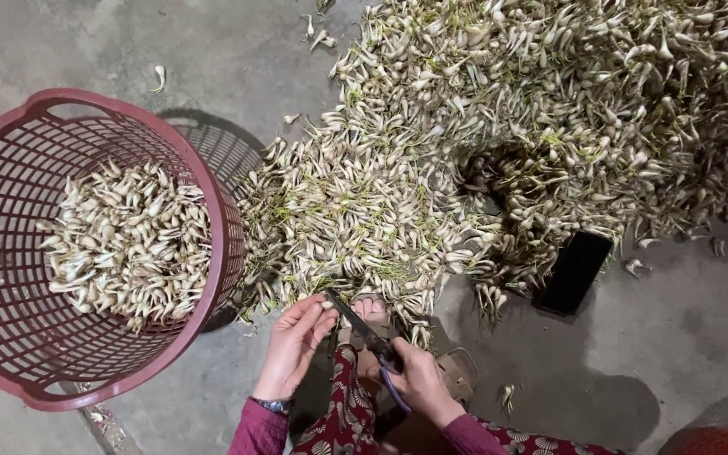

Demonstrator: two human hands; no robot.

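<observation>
My right hand grips a pair of scissors with purple handles, the blades pointing up-left. My left hand pinches a small white bulb at the blade tips, right by the near edge of a large heap of white bulbs with green shoots spread over the concrete floor. A dark red plastic basket stands at the left, holding a layer of trimmed white bulbs.
A black phone lies on the floor at the heap's right edge. My foot in a sandal and patterned red trousers sit below my hands. A few loose bulbs lie scattered on the floor. An orange-red object shows at the bottom right corner.
</observation>
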